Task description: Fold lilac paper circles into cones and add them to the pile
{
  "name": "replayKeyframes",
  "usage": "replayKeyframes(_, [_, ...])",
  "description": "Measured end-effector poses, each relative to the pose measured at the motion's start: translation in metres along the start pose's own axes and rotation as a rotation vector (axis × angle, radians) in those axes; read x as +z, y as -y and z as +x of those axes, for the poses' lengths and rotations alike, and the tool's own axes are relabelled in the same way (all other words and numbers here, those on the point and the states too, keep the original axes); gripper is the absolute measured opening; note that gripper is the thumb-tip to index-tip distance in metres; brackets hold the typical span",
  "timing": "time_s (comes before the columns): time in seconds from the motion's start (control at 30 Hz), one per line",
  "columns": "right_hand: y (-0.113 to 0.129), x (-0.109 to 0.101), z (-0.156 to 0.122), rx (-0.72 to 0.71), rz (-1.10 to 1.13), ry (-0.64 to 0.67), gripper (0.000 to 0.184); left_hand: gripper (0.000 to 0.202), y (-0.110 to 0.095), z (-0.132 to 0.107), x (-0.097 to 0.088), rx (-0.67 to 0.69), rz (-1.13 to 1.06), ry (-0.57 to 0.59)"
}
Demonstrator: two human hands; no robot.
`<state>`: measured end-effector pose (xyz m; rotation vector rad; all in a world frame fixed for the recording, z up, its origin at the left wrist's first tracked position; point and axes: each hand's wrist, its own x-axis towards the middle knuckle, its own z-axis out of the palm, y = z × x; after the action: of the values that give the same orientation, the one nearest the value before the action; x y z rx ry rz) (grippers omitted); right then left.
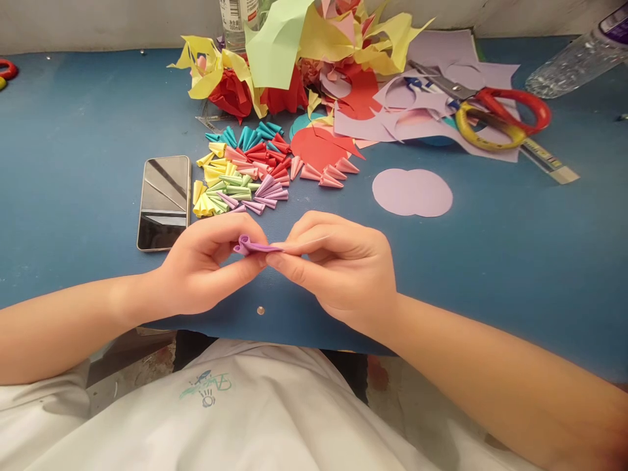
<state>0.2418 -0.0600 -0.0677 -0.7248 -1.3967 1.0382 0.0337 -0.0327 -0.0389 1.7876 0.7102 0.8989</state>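
Both hands meet above the near edge of the blue table top (73,196): the left hand (203,265) and the right hand (341,265) pinch between them a small lilac paper piece rolled into a cone (252,246), the fingers of each hand drawn narrow around it, thumb against forefinger, the curled wide end toward the left hand and the flat end held by the right fingertips. The piece is held clear of the table, just in front of a heap of small rolled paper cones in yellow, green, pink, red, teal and lilac (245,173). A dark smartphone lying face up (163,201) sits just left of that heap. Two overlapping lilac paper circles (412,192) lie to the right. Further back lie a pile of crumpled coloured paper offcuts (314,59), red-and-yellow-handled scissors (500,114) on lilac scrap, and a clear plastic bottle on its side (576,62) at the far right
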Motion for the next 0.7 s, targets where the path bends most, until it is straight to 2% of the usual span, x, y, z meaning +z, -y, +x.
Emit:
replayKeyframes(0.13, [0.0011,-0.0015,0.0014,-0.119,-0.074,0.033,0.018,0.011,0.0019,0.0015,-0.0026,0.184,0.118,0.048])
replayKeyframes(0.3, [0.0004,-0.0022,0.0030,-0.130,-0.047,0.051,0.019,0.016,0.0026,0.0036,-0.0039,0.281,0.183,0.066])
replayKeyframes(0.5, [-0.0019,0.0023,0.0027,-0.046,0.014,0.017,0.019,0.016,0.0036,0.0030,-0.0008,0.261,0.181,-0.018])
replayKeyframes(0.7, [-0.0023,0.0022,0.0026,-0.081,-0.059,0.043,0.012,0.017,0.0073,-0.0006,-0.0005,0.189,0.107,-0.060])
